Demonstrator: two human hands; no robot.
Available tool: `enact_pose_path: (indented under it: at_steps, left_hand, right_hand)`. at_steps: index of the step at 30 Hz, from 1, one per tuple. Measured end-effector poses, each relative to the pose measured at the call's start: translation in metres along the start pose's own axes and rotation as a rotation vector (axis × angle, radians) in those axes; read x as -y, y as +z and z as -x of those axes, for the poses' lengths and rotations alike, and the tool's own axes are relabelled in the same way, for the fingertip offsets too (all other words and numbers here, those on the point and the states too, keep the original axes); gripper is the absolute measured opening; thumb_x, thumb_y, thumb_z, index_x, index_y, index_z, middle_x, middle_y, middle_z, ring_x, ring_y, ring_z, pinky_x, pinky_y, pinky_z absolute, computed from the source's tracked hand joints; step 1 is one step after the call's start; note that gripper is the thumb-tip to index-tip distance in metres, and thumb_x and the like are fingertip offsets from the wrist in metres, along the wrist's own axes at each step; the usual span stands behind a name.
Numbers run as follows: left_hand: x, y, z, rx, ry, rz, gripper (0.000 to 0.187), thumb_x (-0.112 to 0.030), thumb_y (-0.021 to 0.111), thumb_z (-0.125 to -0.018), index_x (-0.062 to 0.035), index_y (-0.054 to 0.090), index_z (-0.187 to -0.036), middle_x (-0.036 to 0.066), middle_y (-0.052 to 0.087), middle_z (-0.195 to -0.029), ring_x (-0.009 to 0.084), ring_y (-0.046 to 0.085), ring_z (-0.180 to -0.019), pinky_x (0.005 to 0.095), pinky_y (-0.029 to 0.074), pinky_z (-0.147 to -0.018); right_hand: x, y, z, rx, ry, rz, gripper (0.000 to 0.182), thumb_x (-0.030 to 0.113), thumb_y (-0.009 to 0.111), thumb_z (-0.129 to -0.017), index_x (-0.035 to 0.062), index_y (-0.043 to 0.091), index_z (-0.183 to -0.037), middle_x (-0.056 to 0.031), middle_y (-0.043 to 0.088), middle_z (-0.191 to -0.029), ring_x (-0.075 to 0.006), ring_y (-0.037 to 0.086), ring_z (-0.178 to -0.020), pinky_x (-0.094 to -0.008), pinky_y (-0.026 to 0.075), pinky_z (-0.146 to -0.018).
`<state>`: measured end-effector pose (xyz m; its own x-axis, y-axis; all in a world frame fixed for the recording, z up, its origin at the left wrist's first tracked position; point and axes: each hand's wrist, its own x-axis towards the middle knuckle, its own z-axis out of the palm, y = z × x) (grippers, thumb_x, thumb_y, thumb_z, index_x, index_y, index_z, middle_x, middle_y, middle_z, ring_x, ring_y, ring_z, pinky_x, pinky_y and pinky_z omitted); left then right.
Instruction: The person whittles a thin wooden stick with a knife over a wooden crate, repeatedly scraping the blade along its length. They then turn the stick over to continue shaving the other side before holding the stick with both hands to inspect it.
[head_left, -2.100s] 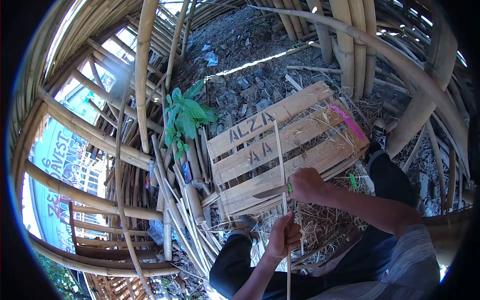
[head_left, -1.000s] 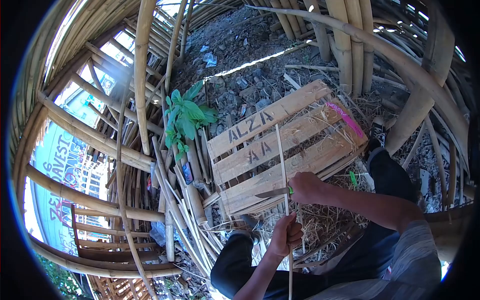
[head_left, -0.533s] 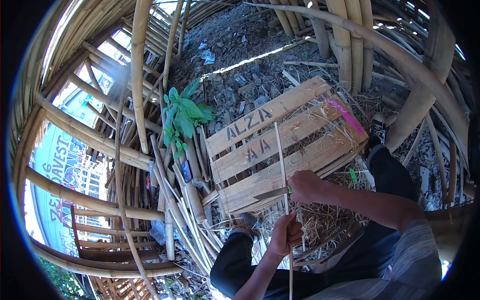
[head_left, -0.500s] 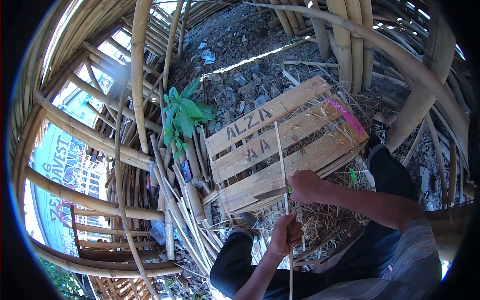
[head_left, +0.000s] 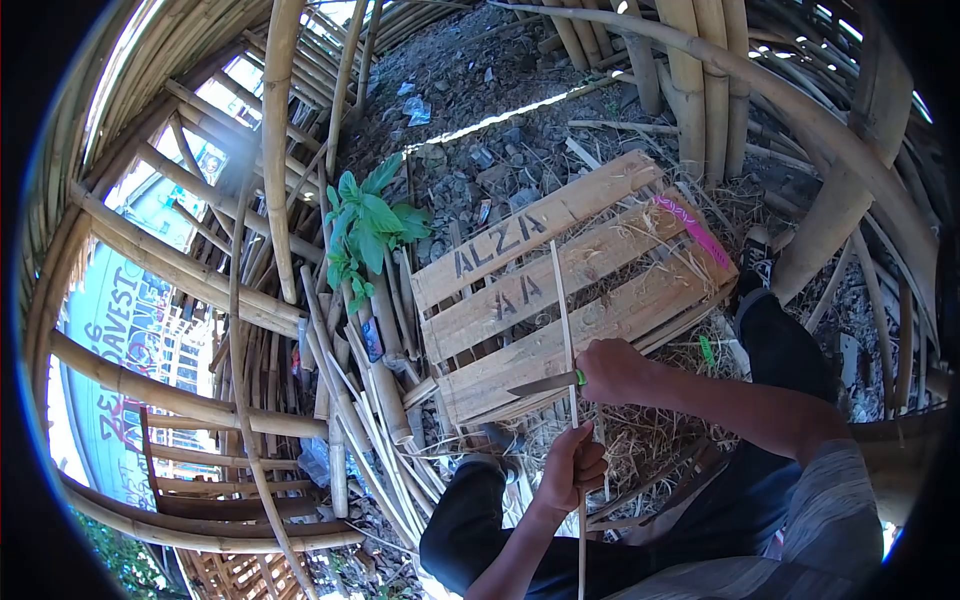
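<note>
My left hand point(head_left: 572, 468) is closed around a thin bamboo strip point(head_left: 562, 300), which runs away from me over the wooden crate. In my right hand point(head_left: 610, 372) is a knife with a green handle, gripped in a fist. The knife blade point(head_left: 545, 385) points left and crosses the strip just beyond my left hand. Beneath the strip's far part lies the slatted crate point(head_left: 590, 328), with dark stencilled letters on its boards and a pink ribbon point(head_left: 705, 242) at its right corner.
Bamboo poles point(head_left: 690, 90) stand behind and to the right. Left of the crate, cut strips point(head_left: 365, 440) lie beside a leafy green plant point(head_left: 370, 228). Straw shavings point(head_left: 640, 440) cover the ground between my legs. A bamboo frame point(head_left: 200, 395) rises on the left.
Hardly anything differs. Both hands keep their hold, with the knife across the strip; the view has shifted very slightly.
</note>
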<state>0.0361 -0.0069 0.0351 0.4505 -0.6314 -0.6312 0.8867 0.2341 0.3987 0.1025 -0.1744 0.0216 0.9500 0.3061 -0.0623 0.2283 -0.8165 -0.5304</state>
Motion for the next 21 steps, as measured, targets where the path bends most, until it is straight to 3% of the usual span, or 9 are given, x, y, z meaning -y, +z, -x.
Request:
enact_pose_path:
  at_steps: [21]
  left_hand:
    - [-0.0021, 0.0013, 0.0022, -0.009, 0.000, -0.006, 0.032, -0.032, 0.041, -0.091, -0.0201, 0.031, -0.063, -0.007, 0.019, -0.049, 0.0050, 0.018, -0.041, 0.0219, 0.013, -0.038]
  right_hand:
    - [0.0008, -0.0053, -0.0011, -0.001, -0.036, 0.072, 0.026, 0.023, 0.063, -0.064, -0.0004, 0.062, -0.074, -0.0202, 0.061, -0.070, -0.0340, 0.062, -0.067, -0.0399, 0.051, -0.062]
